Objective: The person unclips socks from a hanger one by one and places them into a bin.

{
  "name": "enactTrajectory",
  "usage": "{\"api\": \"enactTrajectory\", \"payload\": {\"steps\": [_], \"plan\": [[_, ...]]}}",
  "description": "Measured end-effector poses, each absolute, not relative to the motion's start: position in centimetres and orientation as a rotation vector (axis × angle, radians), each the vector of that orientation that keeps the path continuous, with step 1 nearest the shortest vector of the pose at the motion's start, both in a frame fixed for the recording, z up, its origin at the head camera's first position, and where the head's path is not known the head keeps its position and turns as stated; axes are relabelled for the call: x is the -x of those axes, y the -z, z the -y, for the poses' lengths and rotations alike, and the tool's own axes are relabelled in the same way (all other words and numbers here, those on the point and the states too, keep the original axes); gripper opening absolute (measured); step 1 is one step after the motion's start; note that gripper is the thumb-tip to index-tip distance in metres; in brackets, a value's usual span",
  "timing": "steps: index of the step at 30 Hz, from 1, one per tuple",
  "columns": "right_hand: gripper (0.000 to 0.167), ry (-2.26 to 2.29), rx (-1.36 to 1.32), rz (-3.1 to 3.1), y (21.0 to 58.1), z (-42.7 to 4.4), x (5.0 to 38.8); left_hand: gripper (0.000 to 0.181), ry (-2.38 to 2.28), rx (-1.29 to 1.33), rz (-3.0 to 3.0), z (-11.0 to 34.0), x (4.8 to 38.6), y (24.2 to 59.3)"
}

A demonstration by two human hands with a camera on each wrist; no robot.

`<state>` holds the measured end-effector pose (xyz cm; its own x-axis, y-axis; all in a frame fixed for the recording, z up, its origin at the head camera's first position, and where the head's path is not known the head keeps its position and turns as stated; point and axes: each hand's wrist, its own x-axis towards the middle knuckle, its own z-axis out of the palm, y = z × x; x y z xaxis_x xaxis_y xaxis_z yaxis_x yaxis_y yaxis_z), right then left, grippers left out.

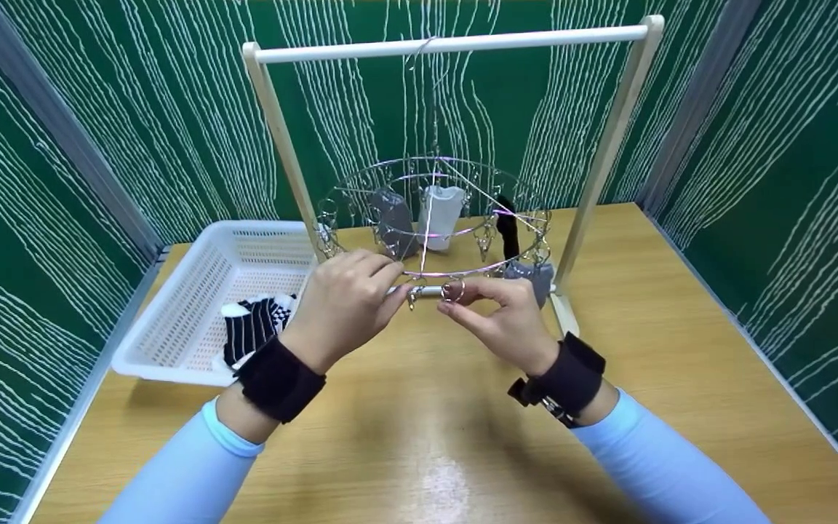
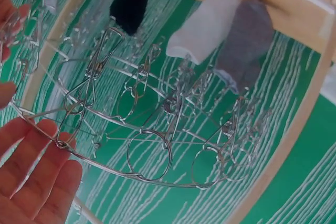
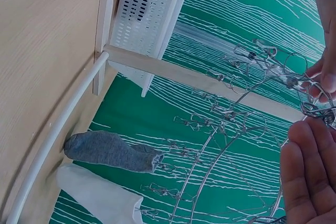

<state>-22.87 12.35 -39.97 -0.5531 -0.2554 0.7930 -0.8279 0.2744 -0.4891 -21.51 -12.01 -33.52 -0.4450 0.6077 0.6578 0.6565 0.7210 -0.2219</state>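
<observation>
A round metal clip hanger (image 1: 430,275) hangs from the rack's top bar. My left hand (image 1: 350,298) grips its front rim, thumb towards a dangling clip (image 1: 412,297); in the left wrist view the rim crosses its fingers (image 2: 37,150). Close by, my right hand (image 1: 503,313) pinches a small metal ring (image 1: 454,291) at the rim between thumb and forefinger. Hanging from clips are a dark grey sock (image 1: 393,222), a white sock (image 1: 441,211) and a black sock (image 1: 508,229). Another grey sock (image 1: 535,280) shows partly behind my right hand.
A white perforated basket (image 1: 164,306) stands at the left, holding black-and-white patterned socks (image 1: 252,331). The wooden rack's posts (image 1: 608,138) rise on both sides of the hanger. Green walls with white lines (image 1: 361,94) enclose the wooden table (image 1: 448,437).
</observation>
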Motion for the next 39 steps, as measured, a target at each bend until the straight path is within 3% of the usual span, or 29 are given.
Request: {"api": "enactTrajectory", "payload": {"steps": [19,27,34,39], "plan": [[0.023,-1.077,-1.01,1.907,39.1,-13.0,21.8,0.026,0.001,0.86,2.085,12.6,22.5,35.2],[0.011,-1.101,-0.955,1.699,37.3,-15.0,21.9,0.019,0.037,0.856,2.109,13.2,23.0,35.5],[0.033,-0.952,-0.83,1.878,35.9,-17.7,22.8,0.018,0.067,0.849,2.108,13.8,23.2,35.6],[0.034,-0.912,-0.764,2.038,36.0,-19.6,23.7,0.018,0.087,0.839,2.111,14.3,23.4,35.8]]}}
